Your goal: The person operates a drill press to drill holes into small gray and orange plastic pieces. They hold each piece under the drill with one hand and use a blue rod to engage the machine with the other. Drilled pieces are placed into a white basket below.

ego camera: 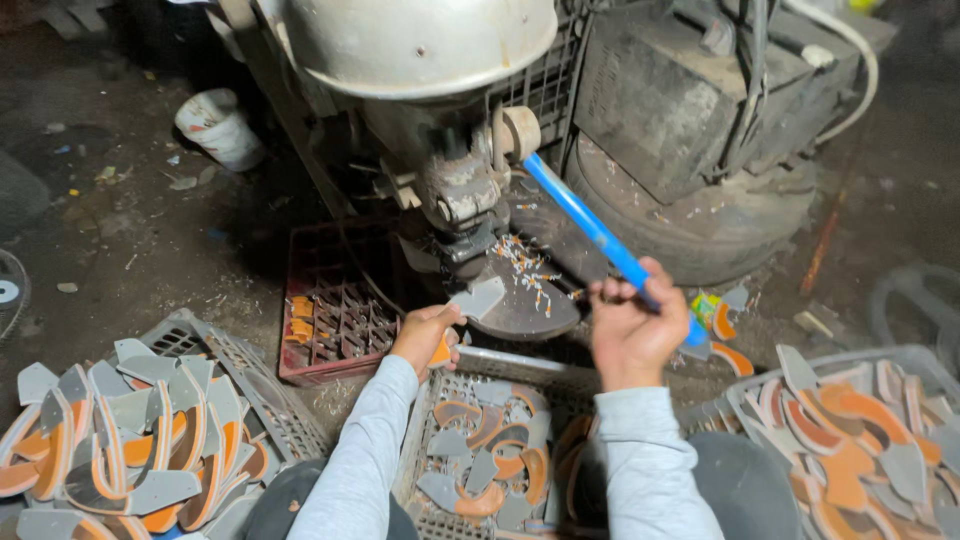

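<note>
My left hand (424, 338) holds a grey and orange curved flat piece (478, 298) on the round dark table (525, 300) of a press machine (462, 190), just under its punch head. My right hand (632, 330) is closed around the machine's blue lever handle (590, 228), which slopes down from a round hub toward me. Small light metal scraps (527, 262) lie scattered on the press table. Both arms wear grey sleeves.
A grey crate (470, 385) between my arms holds several cut pieces. A heaped crate of pieces (130, 440) stands at the left, another (860, 430) at the right. A red crate (330, 310) sits left of the machine, a white bucket (220, 128) farther back.
</note>
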